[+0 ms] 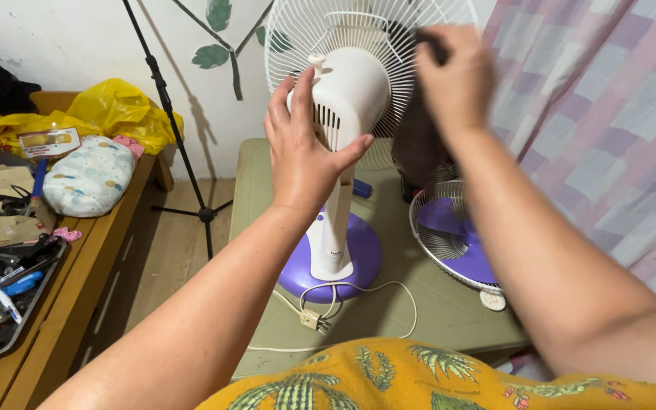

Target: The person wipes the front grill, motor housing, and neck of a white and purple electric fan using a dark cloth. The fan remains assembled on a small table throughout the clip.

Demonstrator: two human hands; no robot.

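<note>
This is a room in a home, put to use as a makeshift repair corner. Beyond the hands (373,129), a painted leaf-and-vine decoration (220,45) runs up a scuffed white wall, and to their right hangs a checked pink and lilac curtain (609,114). Below them stands a low olive-green table (427,304) on a wooden plank floor (168,250). To the left of the hands, a wooden bench (85,281) carries a patterned cushion (89,176), yellow plastic bags (115,110), cardboard boxes and a dark tray of hand tools (1,292). A black tripod stand (180,152) rises beside it.
</note>
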